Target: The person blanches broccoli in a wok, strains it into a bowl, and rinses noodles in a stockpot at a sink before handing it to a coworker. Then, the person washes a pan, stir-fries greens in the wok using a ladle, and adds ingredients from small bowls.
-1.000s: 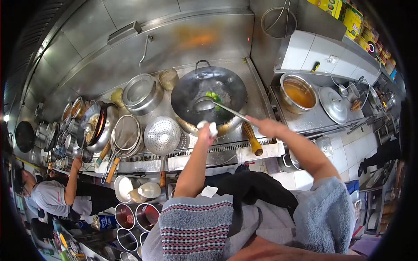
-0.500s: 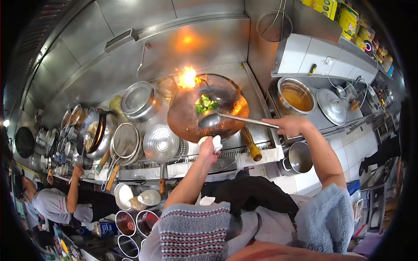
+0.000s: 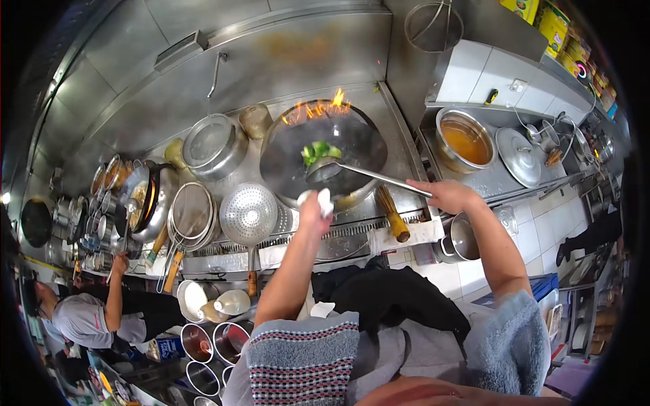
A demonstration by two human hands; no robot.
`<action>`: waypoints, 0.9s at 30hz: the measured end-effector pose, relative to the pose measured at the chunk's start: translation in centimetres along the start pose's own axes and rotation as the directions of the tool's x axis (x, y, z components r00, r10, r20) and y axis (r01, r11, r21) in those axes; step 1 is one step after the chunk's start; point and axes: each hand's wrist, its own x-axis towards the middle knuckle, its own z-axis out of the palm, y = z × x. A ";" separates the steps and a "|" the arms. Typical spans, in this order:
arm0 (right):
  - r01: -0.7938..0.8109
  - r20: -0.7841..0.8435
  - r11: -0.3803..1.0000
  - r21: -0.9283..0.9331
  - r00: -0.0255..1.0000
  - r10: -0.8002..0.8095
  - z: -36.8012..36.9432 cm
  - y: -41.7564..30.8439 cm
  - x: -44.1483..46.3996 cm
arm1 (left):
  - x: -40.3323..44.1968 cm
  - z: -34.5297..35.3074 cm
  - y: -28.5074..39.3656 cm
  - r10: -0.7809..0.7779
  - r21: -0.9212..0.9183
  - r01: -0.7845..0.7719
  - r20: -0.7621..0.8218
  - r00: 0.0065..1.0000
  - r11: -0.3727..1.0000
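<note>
A large dark wok (image 3: 365, 162) sits on the stove. Green vegetables (image 3: 321, 151), broccoli-like, are grouped near its middle. My left hand (image 3: 314, 215) is closed around a folded white cloth (image 3: 325, 201) at the wok's near rim. Fingers of my right hand (image 3: 448, 195) wrap the end of a long-handled ladle (image 3: 386, 178). The ladle's bowl (image 3: 323, 170) is inside the wok, against the near side of the greens. Small flames (image 3: 332, 105) rise along the wok's far rim.
Left of the wok are a perforated skimmer (image 3: 248, 213), mesh strainers (image 3: 191, 211) and a lidded pot (image 3: 215, 147). A bamboo brush (image 3: 393, 215) lies to the right, with a pot of orange-brown liquid (image 3: 466, 140) beyond. Another person (image 3: 84, 314) works at far left.
The large flame at the wok's back left has dropped to small flames along the far rim. The wok's tilt has changed, and my left hand has shifted slightly up and left with it.
</note>
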 end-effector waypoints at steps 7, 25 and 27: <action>-0.275 -0.060 0.961 -0.035 0.960 0.273 5.1 -3.1 4.5 | 1.4 -7.1 -10.4 0.064 0.140 -0.059 -0.036 0.997 0.988; -0.052 -0.131 0.863 0.503 0.982 0.136 3.5 -1.8 -0.9 | 0.0 1.8 4.4 -0.088 -0.093 0.089 0.017 0.996 0.992; -0.058 -0.205 0.801 0.596 0.953 0.222 -0.5 -5.6 -1.7 | -2.1 4.4 7.8 -0.201 0.040 0.199 0.029 0.979 0.979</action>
